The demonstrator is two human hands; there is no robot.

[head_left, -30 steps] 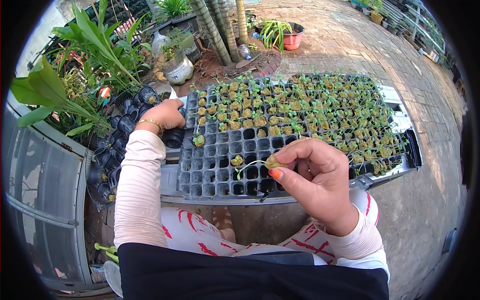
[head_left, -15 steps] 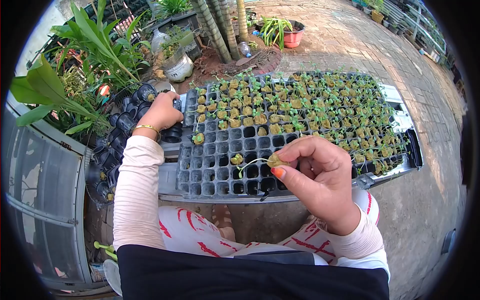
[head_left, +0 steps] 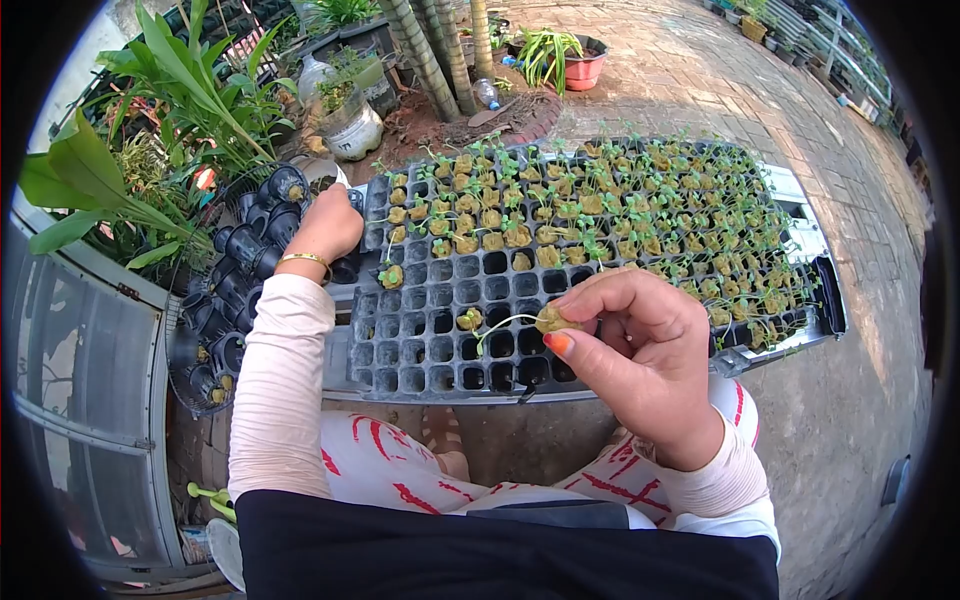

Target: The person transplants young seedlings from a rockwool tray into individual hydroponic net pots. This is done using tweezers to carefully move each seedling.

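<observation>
My right hand [head_left: 640, 345] pinches a seedling by its tan plug [head_left: 556, 319] between thumb and fingers, above the near cells. Its thin pale stem and small leaves [head_left: 480, 346] stretch out to the left. The black seedling tray [head_left: 415, 352] lies below, full of sprouts on its far and right parts. My left hand [head_left: 330, 225] is at the tray's left edge, beside black pots [head_left: 285, 188]. Its fingers are mostly hidden behind the back of the hand, so whether they grip a pot does not show. A loose seedling plug [head_left: 390, 276] rests on the tray's left side.
A wire basket of black pots [head_left: 207, 318] stands at the left, beside a glazed metal frame [head_left: 90, 400]. Leafy plants [head_left: 190, 80] and a cut plastic container [head_left: 352, 130] are behind. Farther back is a red pot [head_left: 587, 68] on brick paving.
My left hand has turned and shifted slightly at the black pots, its fingers now more hidden. My right hand stays nearly still with the seedling.
</observation>
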